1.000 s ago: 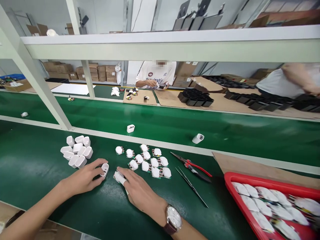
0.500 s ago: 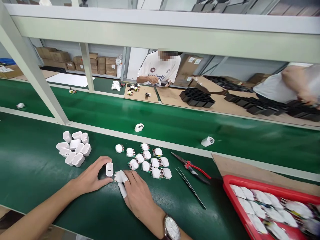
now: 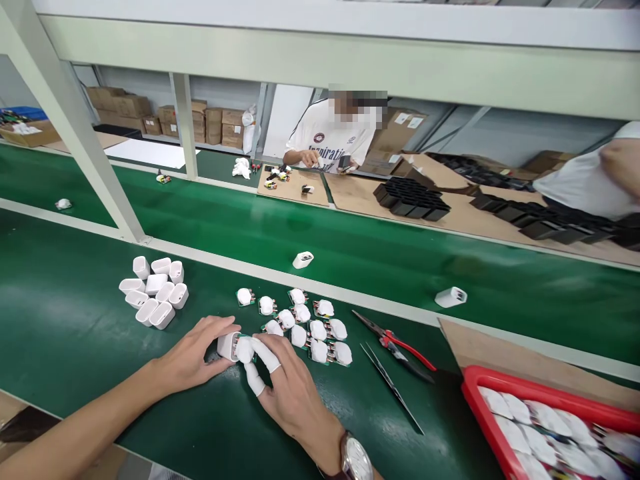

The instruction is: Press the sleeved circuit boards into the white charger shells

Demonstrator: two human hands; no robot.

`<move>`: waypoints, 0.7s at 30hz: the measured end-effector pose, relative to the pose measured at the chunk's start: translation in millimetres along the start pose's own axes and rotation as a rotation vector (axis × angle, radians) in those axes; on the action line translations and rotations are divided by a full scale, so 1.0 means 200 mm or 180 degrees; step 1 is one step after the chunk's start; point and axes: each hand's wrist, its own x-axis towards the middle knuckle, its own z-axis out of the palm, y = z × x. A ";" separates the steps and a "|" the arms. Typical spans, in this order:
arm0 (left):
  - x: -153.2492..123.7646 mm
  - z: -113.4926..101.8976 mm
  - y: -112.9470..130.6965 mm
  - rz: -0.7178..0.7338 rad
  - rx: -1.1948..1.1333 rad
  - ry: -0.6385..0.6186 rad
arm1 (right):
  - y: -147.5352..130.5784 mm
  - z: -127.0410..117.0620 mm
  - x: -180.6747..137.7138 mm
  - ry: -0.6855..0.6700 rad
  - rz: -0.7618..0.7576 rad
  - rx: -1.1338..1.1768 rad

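Between its thumb and fingers, my left hand (image 3: 195, 353) grips a white charger housing (image 3: 227, 346), its mouth turned toward the right. My right hand (image 3: 295, 390), with white finger cots on thumb and forefinger, pinches a small circuit board with a white pad (image 3: 245, 349) at that mouth. The board's edge meets the housing; how far it sits inside I cannot tell. Several like circuit boards (image 3: 301, 313) lie just beyond my right hand. To the left stands a cluster of white housings (image 3: 157, 285), most with openings up.
Red-handled pliers (image 3: 395, 345) and tweezers (image 3: 393, 387) lie right of the boards. A red tray (image 3: 475, 393) holding more boards stands at the lower right. White housings (image 3: 303, 260) rest on the green belt (image 3: 240, 223). Opposite, a co-worker (image 3: 333, 137) handles a dark part.
My right hand has lifted the board off the table and brought it against the housing. My left hand has turned the housing's mouth toward it. The view has shifted slightly.
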 end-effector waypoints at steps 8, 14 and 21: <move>0.01 -0.01 0.01 0.0063 0.0016 -0.0061 | -0.01 -0.01 0.00 -0.0004 -0.0198 -0.0153; 0.01 -0.01 0.02 -0.0035 0.0004 -0.0174 | -0.01 -0.02 0.00 -0.0121 -0.0188 -0.0190; 0.00 0.00 0.02 -0.0149 -0.0200 -0.0299 | -0.02 -0.02 0.01 -0.0126 -0.0089 -0.0040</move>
